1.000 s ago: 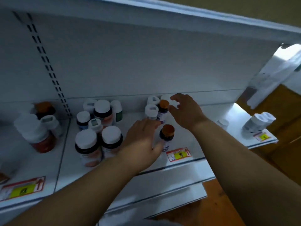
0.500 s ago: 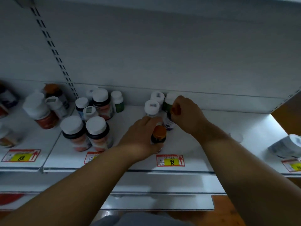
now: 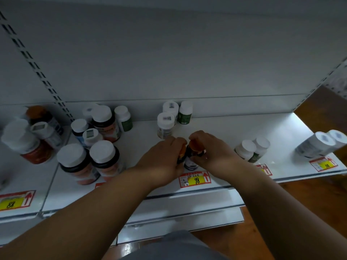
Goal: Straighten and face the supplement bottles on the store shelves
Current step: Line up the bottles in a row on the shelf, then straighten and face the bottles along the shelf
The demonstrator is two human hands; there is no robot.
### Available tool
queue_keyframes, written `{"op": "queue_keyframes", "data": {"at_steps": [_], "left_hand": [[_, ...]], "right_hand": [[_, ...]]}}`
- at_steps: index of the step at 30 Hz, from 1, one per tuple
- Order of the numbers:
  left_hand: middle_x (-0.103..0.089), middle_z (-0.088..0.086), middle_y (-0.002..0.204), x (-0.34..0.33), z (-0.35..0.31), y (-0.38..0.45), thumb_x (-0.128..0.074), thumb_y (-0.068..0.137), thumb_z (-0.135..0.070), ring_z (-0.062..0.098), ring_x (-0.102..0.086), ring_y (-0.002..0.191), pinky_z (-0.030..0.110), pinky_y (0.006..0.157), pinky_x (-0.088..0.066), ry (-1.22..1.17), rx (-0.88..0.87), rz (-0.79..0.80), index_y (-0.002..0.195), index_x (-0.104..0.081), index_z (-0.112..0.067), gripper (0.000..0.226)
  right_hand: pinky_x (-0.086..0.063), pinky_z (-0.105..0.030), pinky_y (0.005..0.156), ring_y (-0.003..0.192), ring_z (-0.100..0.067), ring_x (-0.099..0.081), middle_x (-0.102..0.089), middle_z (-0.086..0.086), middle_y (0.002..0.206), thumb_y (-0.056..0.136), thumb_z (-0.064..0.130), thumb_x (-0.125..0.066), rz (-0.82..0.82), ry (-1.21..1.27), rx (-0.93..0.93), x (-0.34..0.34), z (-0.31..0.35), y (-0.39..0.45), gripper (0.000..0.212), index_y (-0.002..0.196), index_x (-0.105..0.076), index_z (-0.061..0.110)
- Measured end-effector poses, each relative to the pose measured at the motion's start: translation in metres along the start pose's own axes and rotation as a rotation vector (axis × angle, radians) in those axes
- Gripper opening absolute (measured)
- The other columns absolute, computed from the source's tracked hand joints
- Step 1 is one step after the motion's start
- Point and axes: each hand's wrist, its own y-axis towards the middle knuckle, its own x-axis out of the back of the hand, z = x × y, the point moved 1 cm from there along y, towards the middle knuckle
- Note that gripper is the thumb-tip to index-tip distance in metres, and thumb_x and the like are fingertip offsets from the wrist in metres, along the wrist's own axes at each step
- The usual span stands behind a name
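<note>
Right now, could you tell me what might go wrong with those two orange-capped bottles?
Both orange-capped bottles sit pressed together near the shelf's front edge, held by the left hand and right hand; a slip could tip one off. A forearm sweeping sideways might also topple the large white-capped bottle nearby.

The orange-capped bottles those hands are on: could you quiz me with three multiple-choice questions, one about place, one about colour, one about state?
1. Where are the orange-capped bottles?
A. at the shelf's front edge, behind the 98 price tag
B. against the back wall
C. on the floor

2. What colour is the cap under the right hand?
A. white
B. orange
C. green

3. What is the left hand doing?
A. hanging idle
B. pointing
C. gripping a bottle

Answers: 1 A, they stand just behind the tag; 2 B, orange shows under the fingers; 3 C, its fingers curl round a bottle.
</note>
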Motion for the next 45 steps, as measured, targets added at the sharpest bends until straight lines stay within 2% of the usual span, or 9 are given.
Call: {"op": "queue_keyframes", "data": {"at_steps": [11,17,20,24,28,32,36,40,45], "left_hand": [[-0.046,0.000,0.107,0.005,-0.002,0.002,-0.063,0.085,-0.034,0.019,-0.050,0.092,0.039,0.079,-0.047,-0.018,-0.036,0.026,0.123,-0.043,-0.022,0.045],[-0.033,-0.007,0.145,0.007,-0.002,-0.005,-0.060,0.086,-0.047,0.015,-0.038,0.128,0.024,0.101,-0.034,-0.097,0.079,-0.018,0.147,-0.021,-0.032,0.074],[-0.030,-0.010,0.149,0.012,-0.003,-0.011,-0.059,0.088,-0.049,0.010,-0.031,0.133,0.018,0.101,-0.025,-0.130,0.113,-0.092,0.149,-0.020,-0.032,0.074],[-0.042,-0.010,0.136,0.013,-0.002,-0.018,-0.057,0.091,-0.045,0.005,-0.041,0.121,0.020,0.101,-0.033,-0.275,0.189,-0.172,0.143,-0.032,-0.029,0.060],[-0.051,-0.012,0.122,0.009,0.000,-0.029,-0.058,0.094,-0.029,-0.002,-0.049,0.107,0.011,0.086,-0.038,-0.558,0.319,-0.316,0.127,-0.047,-0.031,0.035],[-0.056,-0.010,0.116,0.007,0.008,-0.032,-0.062,0.092,-0.019,-0.001,-0.054,0.100,0.017,0.085,-0.045,-0.661,0.391,-0.509,0.113,-0.051,-0.037,0.030],[-0.057,-0.001,0.119,0.017,0.010,-0.032,-0.058,0.094,-0.013,0.004,-0.057,0.089,0.016,0.076,-0.047,-0.976,0.478,-0.719,0.124,-0.050,-0.024,0.033],[-0.069,0.008,0.102,0.031,0.007,-0.037,-0.058,0.093,-0.022,0.022,-0.068,0.082,0.035,0.071,-0.053,-1.298,0.452,-0.653,0.110,-0.059,-0.022,0.016],[-0.068,-0.001,0.102,0.035,-0.004,-0.068,-0.069,0.086,-0.007,0.009,-0.067,0.089,0.023,0.073,-0.054,-1.201,0.281,-0.580,0.114,-0.055,-0.018,0.033]], "right_hand": [[-0.042,-0.025,0.085,0.104,-0.014,-0.054,-0.053,0.004,0.119,0.086,0.029,-0.067,0.018,0.043,-0.033,-0.002,0.007,-0.002,0.054,0.133,-0.040,0.031],[-0.044,-0.024,0.085,0.103,-0.010,-0.057,-0.060,0.007,0.116,0.100,0.027,-0.042,-0.079,0.272,0.001,0.023,0.014,0.036,0.025,0.120,-0.056,0.029],[-0.040,-0.025,0.074,0.096,-0.014,-0.055,-0.057,0.002,0.110,0.098,0.025,-0.047,-0.045,0.051,0.071,0.028,0.029,0.076,0.024,0.119,-0.057,0.019],[-0.045,-0.031,0.075,0.095,-0.024,-0.055,-0.049,-0.009,0.103,0.087,0.043,-0.061,0.047,-0.205,0.125,0.002,0.041,0.119,0.036,0.098,-0.058,0.009],[-0.048,-0.036,0.080,0.097,-0.029,-0.055,-0.041,-0.012,0.117,0.080,0.046,-0.067,0.036,-0.335,0.103,-0.012,0.043,0.133,0.049,0.111,-0.055,0.010],[-0.042,-0.030,0.065,0.078,-0.021,-0.054,-0.049,-0.005,0.093,0.075,0.031,-0.068,-0.097,-0.070,0.148,0.000,0.035,0.122,0.023,0.083,-0.056,0.013],[-0.052,-0.033,0.064,0.075,-0.015,-0.066,-0.065,0.000,0.093,0.078,0.022,-0.072,-0.122,0.347,0.027,0.026,0.044,0.091,0.018,0.080,-0.056,0.016],[-0.058,-0.046,0.082,0.086,-0.022,-0.072,-0.070,-0.011,0.099,0.086,0.009,-0.066,0.059,0.678,0.036,0.033,0.064,0.061,0.012,0.086,-0.054,0.006],[-0.054,-0.025,0.061,0.073,-0.013,-0.068,-0.066,-0.010,0.088,0.088,0.032,-0.065,-0.103,0.751,-0.071,0.021,0.095,0.024,0.026,0.088,-0.053,0.009]]}}
